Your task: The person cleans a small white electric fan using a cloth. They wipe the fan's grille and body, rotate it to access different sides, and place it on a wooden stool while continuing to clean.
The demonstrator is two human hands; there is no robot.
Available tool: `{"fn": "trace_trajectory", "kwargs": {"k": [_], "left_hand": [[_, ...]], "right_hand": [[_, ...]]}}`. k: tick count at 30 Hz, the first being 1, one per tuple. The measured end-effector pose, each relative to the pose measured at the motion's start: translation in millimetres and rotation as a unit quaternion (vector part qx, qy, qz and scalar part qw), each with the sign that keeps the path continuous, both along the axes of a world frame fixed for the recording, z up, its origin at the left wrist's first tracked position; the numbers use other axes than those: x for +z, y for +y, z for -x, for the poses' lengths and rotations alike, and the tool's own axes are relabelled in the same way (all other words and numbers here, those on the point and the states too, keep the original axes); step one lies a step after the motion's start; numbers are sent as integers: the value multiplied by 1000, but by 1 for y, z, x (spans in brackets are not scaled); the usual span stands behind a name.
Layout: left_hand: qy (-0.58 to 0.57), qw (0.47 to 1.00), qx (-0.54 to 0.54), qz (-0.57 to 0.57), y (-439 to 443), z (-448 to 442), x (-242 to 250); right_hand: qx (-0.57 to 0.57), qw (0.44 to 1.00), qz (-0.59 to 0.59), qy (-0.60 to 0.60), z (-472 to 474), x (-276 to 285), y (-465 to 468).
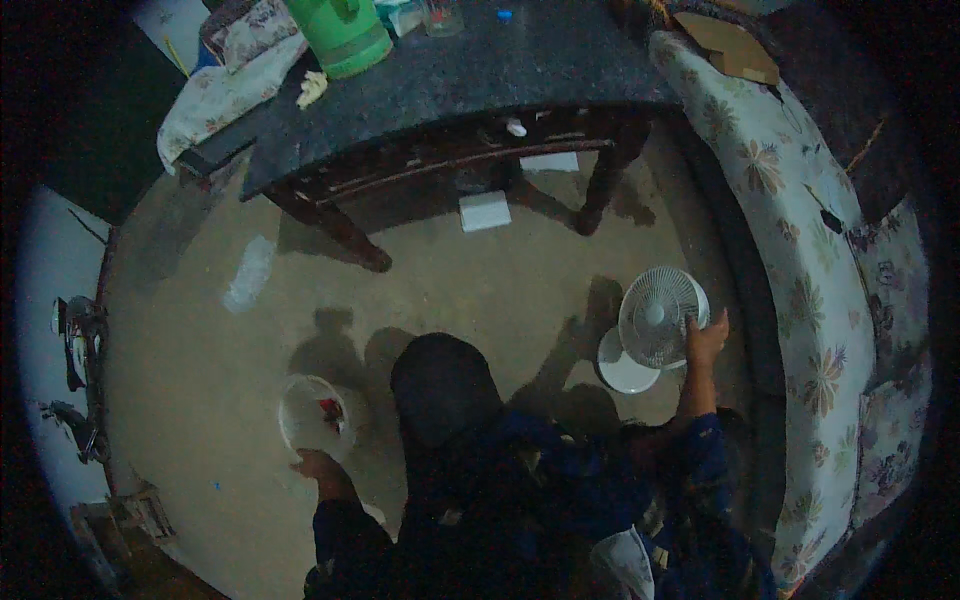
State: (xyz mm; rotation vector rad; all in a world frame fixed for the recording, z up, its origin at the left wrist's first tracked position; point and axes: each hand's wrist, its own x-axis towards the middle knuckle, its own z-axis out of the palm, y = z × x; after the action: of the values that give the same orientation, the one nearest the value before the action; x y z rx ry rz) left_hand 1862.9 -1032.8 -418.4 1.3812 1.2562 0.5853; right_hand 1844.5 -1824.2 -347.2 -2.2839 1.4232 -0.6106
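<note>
My left hand [321, 469] is at the near rim of a pale, round, open container [300, 405], its fingers closed on the edge. Something small and red [330, 412] shows inside the container. On the right, my right hand [706, 341] grips the edge of a white round grille with radial ribs and a round hub, like a fan guard [651, 319]. A white round, plate-like piece [626, 371] lies partly hidden below the grille; whether the two are joined I cannot tell. Between my hands, a dark cloth-covered shape [446, 390] hides part of the floor.
A dark table [465, 82] stands ahead, bearing a green jug [345, 37] and a crumpled pale cloth or paper [312, 88]. White flat boxes [485, 211] lie beneath it. A floral-covered seat [810, 300] runs along the right. A clear plastic-like piece [250, 274] lies on the floor.
</note>
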Motion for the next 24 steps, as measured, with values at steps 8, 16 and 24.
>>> {"fn": "trace_trajectory", "kwargs": {"k": [8, 16, 24], "left_hand": [[-311, 878, -360, -48, -220, -141, 162], [-280, 495, -782, -256, -407, -138, 183], [-162, 413, -872, -207, -413, -158, 115]], "right_hand": [[396, 876, 53, 271, 112, 159, 84], [570, 777, 57, 260, 201, 120, 97], [608, 681, -176, 368, 209, 77, 39]]}}
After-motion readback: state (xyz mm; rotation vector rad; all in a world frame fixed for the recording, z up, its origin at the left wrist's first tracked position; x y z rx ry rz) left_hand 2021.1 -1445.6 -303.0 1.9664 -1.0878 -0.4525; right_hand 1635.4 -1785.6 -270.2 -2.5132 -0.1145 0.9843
